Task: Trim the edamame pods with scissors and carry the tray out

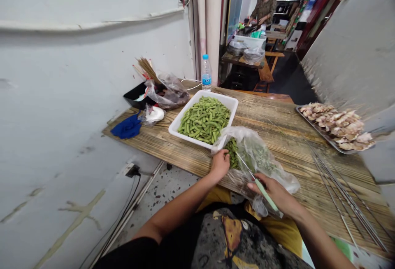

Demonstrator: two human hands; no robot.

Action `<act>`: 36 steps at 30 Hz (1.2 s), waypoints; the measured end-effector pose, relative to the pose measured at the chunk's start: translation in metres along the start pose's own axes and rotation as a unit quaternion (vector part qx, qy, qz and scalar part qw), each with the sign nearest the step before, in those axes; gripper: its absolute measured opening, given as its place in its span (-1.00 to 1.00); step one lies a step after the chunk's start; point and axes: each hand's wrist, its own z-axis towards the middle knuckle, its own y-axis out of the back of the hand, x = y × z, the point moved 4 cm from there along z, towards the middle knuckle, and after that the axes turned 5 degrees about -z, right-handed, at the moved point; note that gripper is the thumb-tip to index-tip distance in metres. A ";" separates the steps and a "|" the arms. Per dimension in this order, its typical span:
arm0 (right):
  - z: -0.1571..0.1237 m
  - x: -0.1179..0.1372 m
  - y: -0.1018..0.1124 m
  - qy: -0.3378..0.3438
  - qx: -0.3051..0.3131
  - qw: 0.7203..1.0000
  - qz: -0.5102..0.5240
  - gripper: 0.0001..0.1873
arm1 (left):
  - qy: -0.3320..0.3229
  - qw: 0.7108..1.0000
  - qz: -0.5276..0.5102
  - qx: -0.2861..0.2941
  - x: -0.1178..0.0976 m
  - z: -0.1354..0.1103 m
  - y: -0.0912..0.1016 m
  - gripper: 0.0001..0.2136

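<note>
My left hand (219, 164) is closed in a pinch on green pods at the mouth of a clear plastic bag (262, 160) that lies on the wooden table (277, 125). My right hand (274, 192) grips a tool with a pale green handle (265, 192); its thin metal blade points up-left toward the left hand. Whether it is scissors or a knife I cannot make out. Just beyond the bag stands a white rectangular tray (231, 103) heaped with green bean pods (205, 119).
A metal tray of skewered meat (338, 127) sits at the right, with loose metal skewers (342, 190) nearer me. A water bottle (206, 72), bagged bamboo sticks (160, 83), a black tray (135, 94) and a blue cloth (127, 128) lie at the far left. Another person (264, 7) works in the background.
</note>
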 end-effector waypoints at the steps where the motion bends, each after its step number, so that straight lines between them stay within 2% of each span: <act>1: 0.000 0.000 0.000 -0.003 0.003 1.000 -0.006 -0.62 | -0.005 1.000 0.024 0.006 0.000 0.003 -0.002 -0.83; 5: 0.002 -0.002 -0.002 -0.010 0.005 1.000 -0.021 -0.58 | -0.010 0.998 0.050 0.021 -0.003 0.006 -0.003 -0.90; 9: 0.004 -0.005 -0.002 -0.017 -0.003 0.999 -0.034 -0.53 | -0.021 1.000 0.002 0.014 -0.009 -0.001 -0.001 -0.94; 11: 0.004 -0.005 -0.001 -0.009 -0.002 0.999 -0.047 -0.55 | 0.016 0.997 -0.069 0.021 -0.008 -0.006 -0.002 -0.90; 15: 0.003 -0.002 0.000 -0.003 0.002 0.999 -0.053 -0.61 | 0.097 0.974 -0.194 0.066 -0.007 -0.017 -0.006 -0.81; 25: 0.006 0.001 0.003 -0.002 -0.019 0.998 -0.067 -0.65 | 0.131 0.961 -0.218 0.105 -0.014 -0.020 0.003 -0.74; 27: 0.006 0.001 0.004 -0.003 -0.032 0.997 -0.071 -0.63 | 0.150 0.946 -0.262 0.114 -0.014 -0.020 0.004 -0.72; 30: 0.004 0.004 0.008 0.008 -0.044 0.997 -0.058 -0.60 | 0.181 0.905 -0.356 0.148 -0.019 -0.023 0.005 -0.71; 33: -0.004 0.006 0.010 0.019 -0.017 0.999 -0.020 -0.54 | 0.206 0.871 -0.400 0.196 -0.025 -0.030 0.004 -0.73; 36: -0.015 0.009 0.010 0.037 0.008 0.999 0.026 -0.53 | 0.217 0.852 -0.432 0.203 -0.032 -0.038 0.005 -0.76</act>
